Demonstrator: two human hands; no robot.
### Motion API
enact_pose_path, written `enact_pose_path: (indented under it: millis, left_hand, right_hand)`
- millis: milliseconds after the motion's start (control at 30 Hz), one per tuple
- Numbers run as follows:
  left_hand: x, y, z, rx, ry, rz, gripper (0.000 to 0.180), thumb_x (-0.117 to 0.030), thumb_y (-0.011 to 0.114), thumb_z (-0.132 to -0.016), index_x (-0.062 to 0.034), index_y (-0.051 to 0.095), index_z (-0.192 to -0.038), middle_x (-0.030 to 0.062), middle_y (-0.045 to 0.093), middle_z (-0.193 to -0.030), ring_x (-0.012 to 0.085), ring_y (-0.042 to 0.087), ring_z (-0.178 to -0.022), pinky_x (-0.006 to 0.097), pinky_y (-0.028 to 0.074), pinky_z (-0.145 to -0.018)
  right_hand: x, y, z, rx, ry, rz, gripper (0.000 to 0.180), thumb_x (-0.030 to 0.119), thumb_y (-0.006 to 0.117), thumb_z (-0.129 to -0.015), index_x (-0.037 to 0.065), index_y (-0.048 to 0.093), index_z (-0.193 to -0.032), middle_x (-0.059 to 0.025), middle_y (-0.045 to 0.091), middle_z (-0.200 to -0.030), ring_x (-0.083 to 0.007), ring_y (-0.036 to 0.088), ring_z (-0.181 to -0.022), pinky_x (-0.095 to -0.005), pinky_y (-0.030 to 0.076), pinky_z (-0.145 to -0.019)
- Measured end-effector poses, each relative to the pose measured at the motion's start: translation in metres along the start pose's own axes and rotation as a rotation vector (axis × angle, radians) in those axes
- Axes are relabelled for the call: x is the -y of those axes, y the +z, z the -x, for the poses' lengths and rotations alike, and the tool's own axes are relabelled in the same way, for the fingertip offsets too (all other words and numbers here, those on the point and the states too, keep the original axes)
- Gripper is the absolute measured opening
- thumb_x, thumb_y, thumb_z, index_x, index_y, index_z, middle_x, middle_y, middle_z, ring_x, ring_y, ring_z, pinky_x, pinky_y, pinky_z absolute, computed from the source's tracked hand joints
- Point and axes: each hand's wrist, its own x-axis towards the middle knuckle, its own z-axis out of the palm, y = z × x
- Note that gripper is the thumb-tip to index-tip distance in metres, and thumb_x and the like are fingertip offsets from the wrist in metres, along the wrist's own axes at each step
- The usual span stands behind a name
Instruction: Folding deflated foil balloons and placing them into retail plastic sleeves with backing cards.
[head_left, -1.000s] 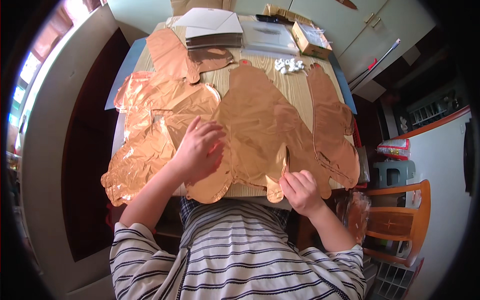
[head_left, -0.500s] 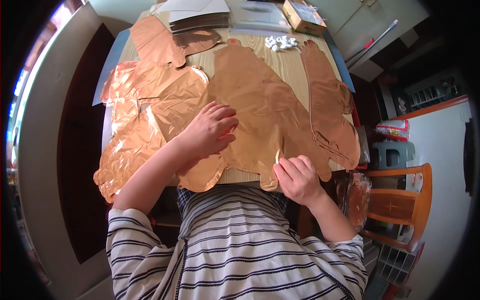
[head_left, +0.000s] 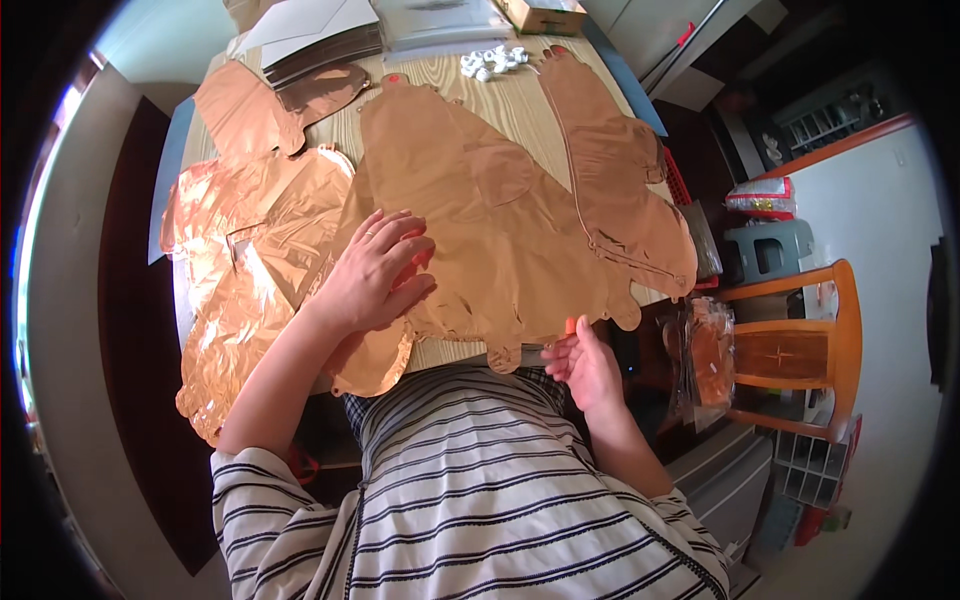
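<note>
A large flat copper-coloured foil balloon [head_left: 450, 210] lies across the middle of the table. Over its left part rests my left hand [head_left: 375, 265], fingers spread and slightly bent, holding nothing. Off the table's near edge, just past the balloon's lower right rim, my right hand [head_left: 588, 370] is turned partly palm up with loosely curled fingers and the thumb raised. A small orange piece [head_left: 570, 325] shows by its thumb; whether it is worn on a finger or held, I cannot tell. Crumpled shiny foil [head_left: 235, 250] lies beneath and beside my left forearm.
Another folded foil balloon [head_left: 620, 180] lies at the right, and a further one [head_left: 240, 105] at the far left. Behind are a stack of cards [head_left: 320, 45], clear plastic sleeves [head_left: 440, 25], small white pieces [head_left: 490, 62] and a box [head_left: 540, 15]. A wooden chair [head_left: 790, 345] stands right.
The view has shifted, so the table sits further left. My right hand has left the balloon's near edge and turned over; the white strip it pinched no longer shows. My left hand stays on the foil.
</note>
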Motion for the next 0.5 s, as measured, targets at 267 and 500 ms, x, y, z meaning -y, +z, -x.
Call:
enact_pose_path:
  millis: [267, 500]
  left_hand:
    - [0.002, 0.012, -0.007, 0.015, 0.077, 0.056, 0.05, -0.023, 0.075, -0.081, -0.0047, 0.061, -0.125, 0.018, 0.056, -0.131, 0.041, 0.051, -0.128, 0.053, 0.037, -0.112]
    - [-0.004, 0.012, -0.01, -0.017, 0.064, 0.033, 0.051, -0.024, 0.077, -0.08, -0.0042, 0.061, -0.124, 0.0186, 0.057, -0.13, 0.0418, 0.052, -0.127, 0.052, 0.039, -0.111]
  right_hand:
    - [0.009, 0.018, 0.007, -0.156, -0.406, 0.421, 0.028, 0.027, 0.07, -0.096, 0.001, 0.07, -0.088, -0.0048, 0.071, -0.074, -0.0093, 0.065, -0.057, -0.0209, 0.045, -0.052]
    - [0.021, 0.022, 0.003, -0.16, -0.481, 0.454, 0.021, 0.017, 0.066, -0.097, -0.003, 0.07, -0.092, -0.0045, 0.07, -0.074, -0.0085, 0.063, -0.056, -0.0216, 0.046, -0.049]
